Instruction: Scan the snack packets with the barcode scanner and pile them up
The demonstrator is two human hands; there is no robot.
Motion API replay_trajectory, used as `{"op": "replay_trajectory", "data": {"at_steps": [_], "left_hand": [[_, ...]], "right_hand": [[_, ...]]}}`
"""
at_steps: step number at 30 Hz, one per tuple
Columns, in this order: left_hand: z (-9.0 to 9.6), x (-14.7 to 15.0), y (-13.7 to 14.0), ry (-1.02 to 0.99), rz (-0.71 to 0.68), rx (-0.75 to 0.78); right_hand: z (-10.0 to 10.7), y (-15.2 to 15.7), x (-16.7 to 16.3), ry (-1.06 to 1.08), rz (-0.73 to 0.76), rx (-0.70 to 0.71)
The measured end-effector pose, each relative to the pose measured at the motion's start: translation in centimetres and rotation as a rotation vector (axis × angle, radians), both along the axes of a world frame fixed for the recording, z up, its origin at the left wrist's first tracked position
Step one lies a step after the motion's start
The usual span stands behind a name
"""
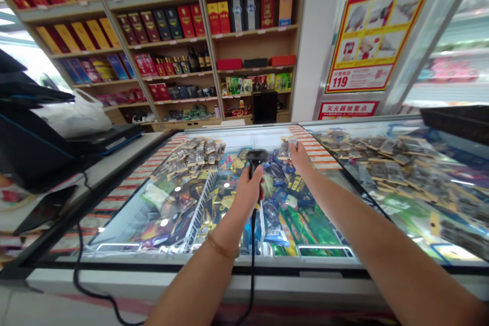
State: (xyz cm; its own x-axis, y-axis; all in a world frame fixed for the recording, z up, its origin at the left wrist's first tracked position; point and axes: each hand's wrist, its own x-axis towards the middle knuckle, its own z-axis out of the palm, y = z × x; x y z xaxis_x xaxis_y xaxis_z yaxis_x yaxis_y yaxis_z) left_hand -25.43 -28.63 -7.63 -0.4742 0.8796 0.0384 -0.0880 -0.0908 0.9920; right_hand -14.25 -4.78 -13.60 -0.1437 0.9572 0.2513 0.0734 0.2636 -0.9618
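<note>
Behind: wooden shelving (300,20) lined with boxed goods and bottles. In front, across the full width: glass-topped chest freezer (305,285), with colourful bagged goods (298,183) visible under the glass and orange-and-white striped bands (313,145) along the left side and near the far right corner of the central section. Beyond the far edge, to the right: red-and-yellow poster (362,25) bearing the number 119. Off the left edge: dark device (34,137), with a white plastic bag (80,114) just behind. At the right: large spread of small packets (397,168) on the neighbouring glass section, past the black dividing rail; above its far edge, black tray (458,122), blurred. Near the far left corner of the central section: smaller heap of packets (194,155), loosely overlapping. Over the middle of the glass: left hand (248,186), wrapped round the handle of a black handheld scanner (256,155), head uppermost and blurred, cable (253,244) hanging down past the front edge. Near the far right corner of the same section: right hand (300,157), thumb and fingers closed on the right edge of a single small packet (284,148); whether lifted or resting on the glass, impossible to tell.
</note>
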Motion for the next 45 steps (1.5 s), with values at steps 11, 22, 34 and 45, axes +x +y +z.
{"op": "replay_trajectory", "data": {"at_steps": [11,22,34,45], "left_hand": [[2.4,-13.9,-10.7,0.000,0.471,-0.020],[2.1,-19.8,-17.0,-0.002,0.696,-0.029],[1.9,-14.0,-10.7,-0.050,0.492,-0.016],[1.2,-2.0,-0.3,-0.105,0.157,0.018]], "right_hand": [[5.8,-5.1,-9.5,-0.057,0.340,-0.026],[8.0,-14.6,-29.5,-0.131,0.531,-0.024],[5.1,-9.5,-14.9,-0.287,0.278,0.141],[4.5,-0.3,12.4,-0.959,-0.229,0.296]]}}
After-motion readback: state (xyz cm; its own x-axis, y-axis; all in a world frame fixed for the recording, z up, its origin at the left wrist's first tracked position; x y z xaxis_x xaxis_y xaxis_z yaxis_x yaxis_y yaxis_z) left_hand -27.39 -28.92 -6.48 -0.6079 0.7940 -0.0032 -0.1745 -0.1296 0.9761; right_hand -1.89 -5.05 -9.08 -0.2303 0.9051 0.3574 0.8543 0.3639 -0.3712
